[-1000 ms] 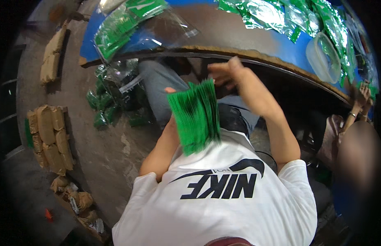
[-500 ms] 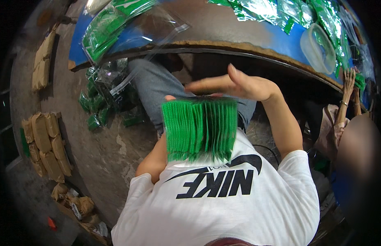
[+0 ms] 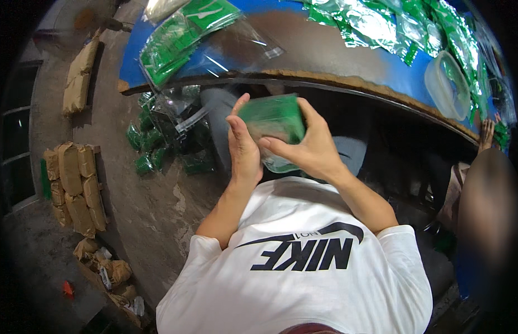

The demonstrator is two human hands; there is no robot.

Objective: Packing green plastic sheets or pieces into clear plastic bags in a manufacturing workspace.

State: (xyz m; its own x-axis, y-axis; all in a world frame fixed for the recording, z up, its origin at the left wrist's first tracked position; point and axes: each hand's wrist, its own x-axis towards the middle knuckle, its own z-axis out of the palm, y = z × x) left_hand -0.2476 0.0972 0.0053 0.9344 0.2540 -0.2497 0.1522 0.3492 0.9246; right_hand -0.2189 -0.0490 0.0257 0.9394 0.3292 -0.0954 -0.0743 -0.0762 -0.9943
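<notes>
Between my two hands, over my lap and just short of the table edge, is a bundle of green packets (image 3: 273,111), smeared by motion. My left hand (image 3: 245,147) presses along its left side, fingers pointing up and away. Wrapped round the right side is my right hand (image 3: 312,146), its thumb lying across the near face. Clear plastic shows at the bundle's lower end. Some fingertips are hidden behind the bundle.
On the blue table (image 3: 406,64) lie a clear bag of green packets (image 3: 172,53), loose green packets (image 3: 376,25) and a clear plastic tub (image 3: 445,86). Bagged green bundles (image 3: 150,139) are on the floor left, beyond them brown paper parcels (image 3: 75,183). Another person's hand (image 3: 486,133) is far right.
My right hand has come down from above onto the bundle. The fanned-out packets have been turned and squeezed together between both hands. The view has shifted slightly.
</notes>
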